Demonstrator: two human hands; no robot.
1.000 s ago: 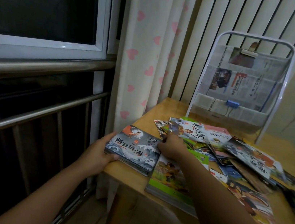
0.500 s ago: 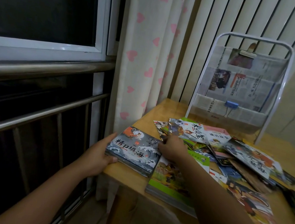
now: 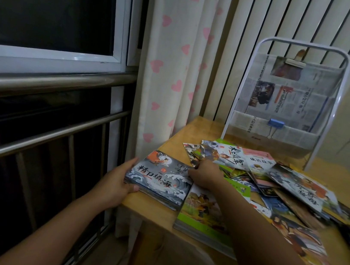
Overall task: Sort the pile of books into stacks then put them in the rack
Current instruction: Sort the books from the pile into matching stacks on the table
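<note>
Glossy paper books [image 3: 158, 177]; wooden table [image 3: 149, 209]

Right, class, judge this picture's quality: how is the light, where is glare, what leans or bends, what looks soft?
Head view: dim, the window nearly black. Head view: a glare streak runs along the steel rail. Head view: the wall slats lean outward, a wide-angle effect. Head view: the wave-cover book reads sharp; the right forearm near the lens is dark and soft.

Both arms are bare from the lower edge of the view up to the table [image 3: 149, 209]. The left hand [image 3: 115, 182] at its near left corner and the right hand [image 3: 205, 173] farther in are bare too.
</note>
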